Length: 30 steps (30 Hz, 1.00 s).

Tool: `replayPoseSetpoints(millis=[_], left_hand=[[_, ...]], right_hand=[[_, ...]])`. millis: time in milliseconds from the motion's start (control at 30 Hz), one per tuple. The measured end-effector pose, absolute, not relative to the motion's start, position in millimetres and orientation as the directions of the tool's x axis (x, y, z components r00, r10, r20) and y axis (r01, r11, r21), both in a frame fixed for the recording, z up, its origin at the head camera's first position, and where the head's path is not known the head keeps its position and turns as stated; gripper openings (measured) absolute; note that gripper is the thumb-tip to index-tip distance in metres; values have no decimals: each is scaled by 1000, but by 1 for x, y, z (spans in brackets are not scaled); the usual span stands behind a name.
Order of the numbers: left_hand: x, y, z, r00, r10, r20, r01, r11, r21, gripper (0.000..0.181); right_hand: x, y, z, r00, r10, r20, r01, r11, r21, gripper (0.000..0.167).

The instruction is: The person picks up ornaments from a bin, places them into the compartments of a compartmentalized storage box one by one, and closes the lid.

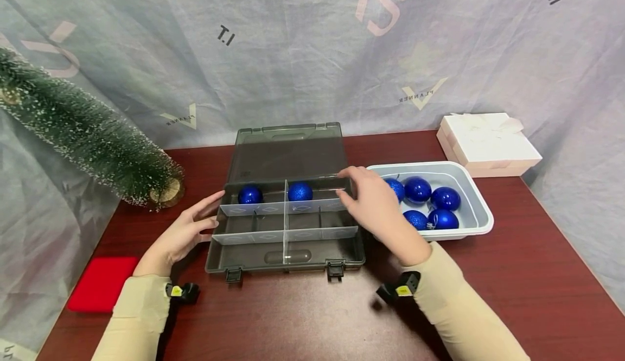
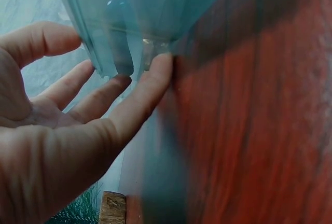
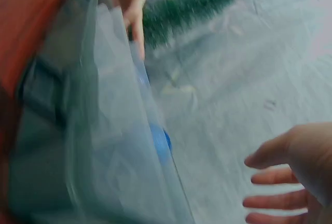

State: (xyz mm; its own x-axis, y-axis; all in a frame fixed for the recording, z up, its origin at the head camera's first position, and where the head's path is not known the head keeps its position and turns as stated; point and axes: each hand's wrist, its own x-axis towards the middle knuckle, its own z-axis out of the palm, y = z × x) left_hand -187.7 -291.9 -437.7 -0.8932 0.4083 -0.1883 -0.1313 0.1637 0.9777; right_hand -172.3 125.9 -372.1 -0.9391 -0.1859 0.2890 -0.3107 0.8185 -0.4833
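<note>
A smoky clear plastic organizer case (image 1: 249, 253) lies with its lid (image 1: 288, 157) folded back, divided by clear strips. In its back row sit a shiny blue Christmas ball (image 1: 250, 194) and a glittery blue Christmas ball (image 1: 300, 191), one each side of the middle divider. My left hand (image 1: 176, 239) rests its fingertips against the case's left side, fingers loosely extended. Over the back right corner, my right hand (image 1: 378, 203) is spread with nothing between thumb and fingers. In the right wrist view, the fingers (image 3: 275, 201) stand apart from the case.
Right of the case stands a white tub (image 1: 480, 209) holding several blue balls. Behind it is a pale gift box (image 1: 493, 138) with a bow. At left are a small frosted Christmas tree (image 1: 97, 138) and a red flat object (image 1: 104, 285).
</note>
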Motion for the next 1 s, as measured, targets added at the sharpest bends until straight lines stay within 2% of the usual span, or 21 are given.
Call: replayPoseSetpoints(millis=[167,433,700,1000], left_hand=[[-188,-292,-438,-894,407,-189,-135,158,978,68],[-188,-291,-437,-895,407,-183,-128,159,979,67],[-188,-291,-437,-896,404,-184,-125,168,978,67],[-189,-292,-438,-895,404,-189,-132,165,977,67]], right_hand=[[-176,169,-376,-926,-239,292,-367,746,-555,34],[-181,224,-383,-960,-214,179,-279,724,-630,35],[-192,252,-394,-920,-350,176,-385,725,-571,42],[-196,250,-404,-879,-444,173,-469,738,-486,50]])
